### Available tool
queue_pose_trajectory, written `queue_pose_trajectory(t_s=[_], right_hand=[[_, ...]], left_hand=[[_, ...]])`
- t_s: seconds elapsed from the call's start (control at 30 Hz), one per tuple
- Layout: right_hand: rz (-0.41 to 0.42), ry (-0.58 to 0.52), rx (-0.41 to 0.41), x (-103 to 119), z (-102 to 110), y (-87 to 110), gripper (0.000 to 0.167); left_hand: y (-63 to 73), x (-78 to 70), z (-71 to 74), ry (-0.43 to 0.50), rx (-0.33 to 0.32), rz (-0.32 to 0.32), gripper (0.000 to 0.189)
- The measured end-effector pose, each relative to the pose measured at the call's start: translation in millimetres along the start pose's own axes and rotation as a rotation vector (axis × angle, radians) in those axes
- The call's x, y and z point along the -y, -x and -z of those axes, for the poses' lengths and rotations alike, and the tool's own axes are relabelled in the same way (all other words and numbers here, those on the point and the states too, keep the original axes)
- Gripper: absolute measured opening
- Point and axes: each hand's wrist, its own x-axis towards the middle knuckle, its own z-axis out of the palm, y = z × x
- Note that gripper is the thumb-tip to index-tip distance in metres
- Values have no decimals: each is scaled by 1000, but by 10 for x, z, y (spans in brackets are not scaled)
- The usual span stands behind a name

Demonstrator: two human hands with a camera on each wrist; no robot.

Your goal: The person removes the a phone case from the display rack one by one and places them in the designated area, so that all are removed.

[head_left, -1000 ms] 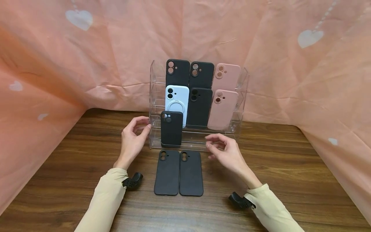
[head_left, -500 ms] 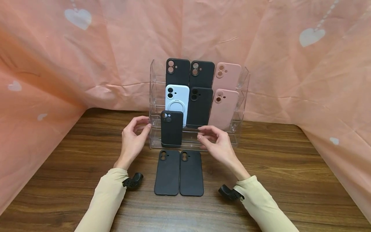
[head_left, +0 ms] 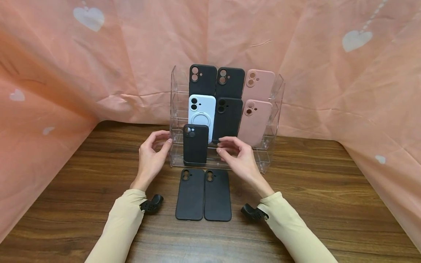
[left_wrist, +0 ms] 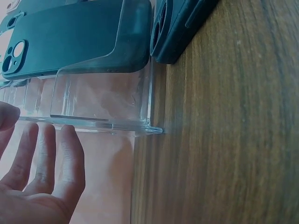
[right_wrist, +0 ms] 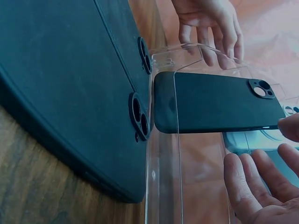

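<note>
A clear acrylic stand holds phone cases in stepped tiers. My left hand is at its left side, fingertips touching the side wall; the left wrist view shows these fingers extended against the panel. A black phone case leans alone at the left of the front tier. Right of it, my right hand hovers before the front tier with nothing between thumb and fingers. In the right wrist view its thumb appears close to that case's edge. Two more black phone cases lie flat side by side before the stand.
Behind the front tier stand a white case with a ring, a black case and a pink case. Two black cases and a pink one fill the top. Pink cloth hangs behind the wooden table.
My right hand has moved left along the front tier, toward the black case standing there. The left hand stays at the stand's side, and the cases have not moved.
</note>
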Motion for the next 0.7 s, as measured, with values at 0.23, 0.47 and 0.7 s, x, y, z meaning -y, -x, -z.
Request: queue_pose_trajectory(t_s=[0.23,0.47,0.7], right_hand=[[5,19,10,-2,-86,-73,35],[-22,26,16,-6,-153,-123,35],[-45,17,16,-23,-207,-159,36]], left_hand=[[-7,3,0,25,6,13,25],[-11,-2,-7,26,4,15,25],[-8,-2,-5,32,1,29,24]])
